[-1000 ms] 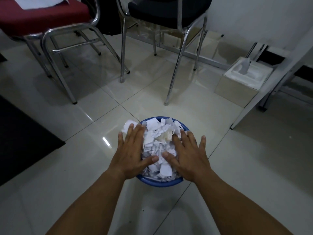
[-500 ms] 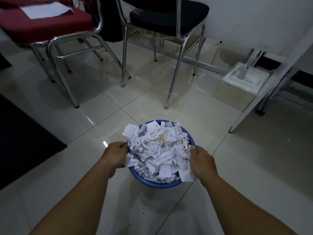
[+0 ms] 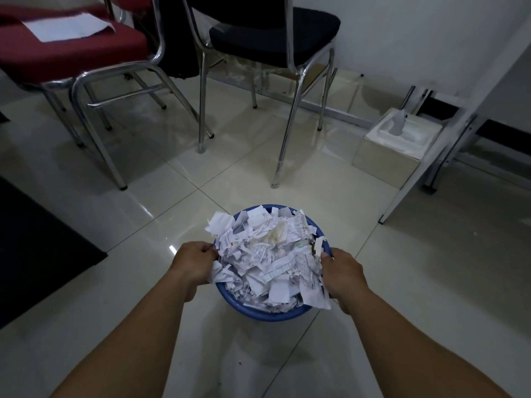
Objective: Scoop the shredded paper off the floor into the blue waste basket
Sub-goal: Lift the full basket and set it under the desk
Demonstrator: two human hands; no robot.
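The left hand (image 3: pixel 193 263) is closed on the left side of the basket (image 3: pixel 267 313), with its fingers curled around the rim, and the right hand (image 3: pixel 343 275) is closed in the same way on the right side, so the basket sits between the two grips. I cannot tell if the basket stands on the floor (image 3: pixel 431 282) or is lifted a little from it. The paper (image 3: pixel 265 259) fills the basket above the rim, between the two hands, as a loose white heap of torn and shredded pieces, some with printed lines on them. Some pieces hang over the rim just beside the left hand, and a few long pieces hang over the edge against the right hand. The floor near both hands is pale glossy tile. A dark mat (image 3: pixel 37 248) lies well to the left of the left hand. Beyond the basket, far from the grips, stands a red chair (image 3: pixel 71 56) with a white sheet (image 3: pixel 67 26) on its seat, and beside it a black chair (image 3: pixel 273 33), both on metal legs. To the far right of the right hand, a box (image 3: pixel 396 152) stands near a slanted white frame (image 3: pixel 448 145).
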